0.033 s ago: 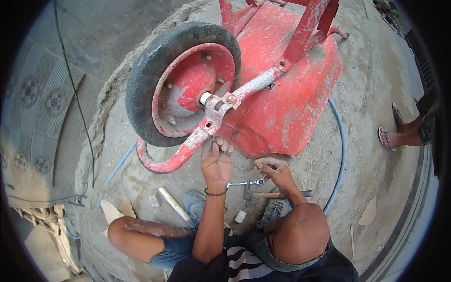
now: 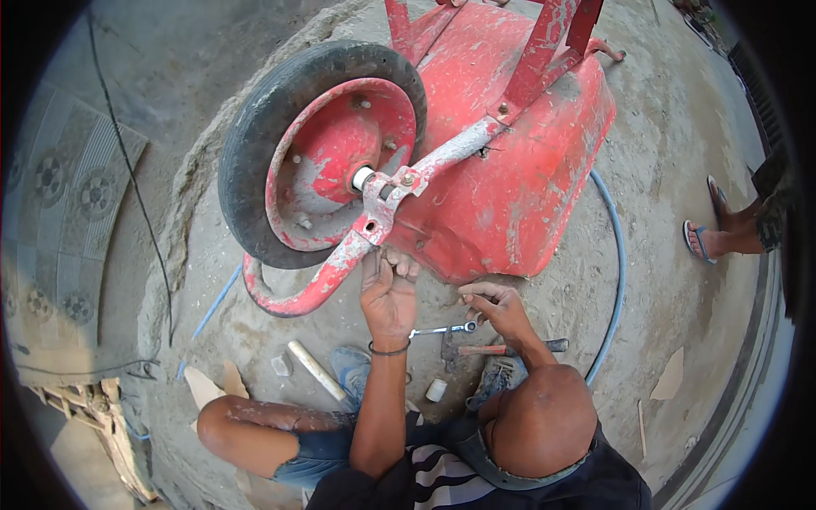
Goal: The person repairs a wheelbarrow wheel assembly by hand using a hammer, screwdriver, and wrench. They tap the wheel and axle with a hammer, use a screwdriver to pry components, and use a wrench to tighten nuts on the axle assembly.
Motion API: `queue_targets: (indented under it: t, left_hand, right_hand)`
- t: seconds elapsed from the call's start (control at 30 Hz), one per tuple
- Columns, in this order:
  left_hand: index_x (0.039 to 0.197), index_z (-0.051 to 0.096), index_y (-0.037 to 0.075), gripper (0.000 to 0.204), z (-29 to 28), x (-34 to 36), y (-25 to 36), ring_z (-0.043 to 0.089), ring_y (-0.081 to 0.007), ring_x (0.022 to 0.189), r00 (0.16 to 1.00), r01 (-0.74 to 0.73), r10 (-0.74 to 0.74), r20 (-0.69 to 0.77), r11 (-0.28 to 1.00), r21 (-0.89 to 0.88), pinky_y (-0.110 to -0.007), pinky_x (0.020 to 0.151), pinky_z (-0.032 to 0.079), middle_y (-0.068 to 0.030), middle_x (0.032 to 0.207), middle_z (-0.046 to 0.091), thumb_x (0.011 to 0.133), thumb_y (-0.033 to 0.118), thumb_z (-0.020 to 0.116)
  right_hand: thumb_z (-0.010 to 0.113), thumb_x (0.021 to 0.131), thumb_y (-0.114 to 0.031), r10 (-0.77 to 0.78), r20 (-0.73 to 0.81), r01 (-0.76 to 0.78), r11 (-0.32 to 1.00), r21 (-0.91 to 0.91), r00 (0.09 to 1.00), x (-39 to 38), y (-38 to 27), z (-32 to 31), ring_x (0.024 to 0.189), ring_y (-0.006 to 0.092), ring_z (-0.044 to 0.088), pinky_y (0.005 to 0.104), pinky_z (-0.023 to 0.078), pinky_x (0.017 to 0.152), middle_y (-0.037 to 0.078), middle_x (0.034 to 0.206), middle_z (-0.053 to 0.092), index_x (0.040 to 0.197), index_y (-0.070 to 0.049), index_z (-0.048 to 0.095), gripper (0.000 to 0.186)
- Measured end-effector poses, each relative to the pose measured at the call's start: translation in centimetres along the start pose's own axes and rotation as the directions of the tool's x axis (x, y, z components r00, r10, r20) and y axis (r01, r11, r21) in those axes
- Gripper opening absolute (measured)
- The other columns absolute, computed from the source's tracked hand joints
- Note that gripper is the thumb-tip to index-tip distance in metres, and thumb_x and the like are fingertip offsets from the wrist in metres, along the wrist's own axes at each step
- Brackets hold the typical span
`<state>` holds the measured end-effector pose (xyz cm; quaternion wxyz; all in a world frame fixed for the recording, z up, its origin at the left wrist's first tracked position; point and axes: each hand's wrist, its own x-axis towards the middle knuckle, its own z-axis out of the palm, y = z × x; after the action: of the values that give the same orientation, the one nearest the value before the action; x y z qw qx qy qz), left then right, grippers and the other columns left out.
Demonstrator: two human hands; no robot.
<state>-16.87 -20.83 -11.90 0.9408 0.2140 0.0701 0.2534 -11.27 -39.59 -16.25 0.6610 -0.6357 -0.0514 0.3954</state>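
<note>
An upturned red wheelbarrow (image 2: 518, 187) lies before me, its paint scuffed. Its black-tyred wheel (image 2: 242, 161) is up at the left, beside the tubular frame and axle bracket (image 2: 376, 208). My left hand (image 2: 389, 297) is raised just below that bracket, fingers curled in; anything in them is hidden. To the right, near the tray's lower edge, my right hand (image 2: 495, 308) is closed with thumb and fingertips together. Whatever it pinches is too small to make out. Below the hands, a spanner (image 2: 444, 330) and a hammer (image 2: 486, 350) lie on the ground.
A pale tube (image 2: 316, 371) and a small white piece (image 2: 436, 390) lie by my shoes. A blue hose (image 2: 619, 272) curves along the right. Another person's sandalled feet (image 2: 718, 236) stand at the far right. Patterned tiles (image 2: 64, 204) are at left.
The wheelbarrow sits slightly further left in the picture, by a small shift of view. Both hands keep nearly the same pose and place.
</note>
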Motion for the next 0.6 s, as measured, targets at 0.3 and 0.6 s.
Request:
queue_targets:
  t: [0.3, 0.6]
  left_hand:
    - [0.115, 0.048, 0.011, 0.029, -0.2, 0.4, -0.4, 0.041, -0.0161, 0.08, 0.997, 0.026, -0.02, 0.079, 0.997, -0.074, -0.031, 0.075, 0.036, -0.0027, 0.088, 0.044, 0.088, 0.002, 0.052]
    - [0.116, 0.049, 0.003, 0.026, -1.0, 2.1, -0.2, 0.046, -0.0172, 0.086, 0.995, -0.104, 0.104, 0.012, 0.964, 0.247, -0.03, 0.085, 0.046, -0.0072, 0.097, 0.048, 0.091, -0.001, 0.048]
  right_hand:
    - [0.062, 0.086, -0.019, -0.033, -0.028, 0.035, 0.997, 0.069, 0.999, -0.3, 1.9, -1.0, 0.062, 0.0062, 0.059, 0.0211, 0.043, 0.051, 0.002, 0.083, 0.065, 0.104, -0.002, 0.065, 0.025]
    - [0.063, 0.085, -0.022, -0.031, -0.013, 0.032, 0.991, 0.134, 0.999, -1.4, 3.2, -2.3, 0.063, 0.0058, 0.057, 0.0214, 0.044, 0.052, 0.001, 0.08, 0.065, 0.105, -0.004, 0.066, 0.027]
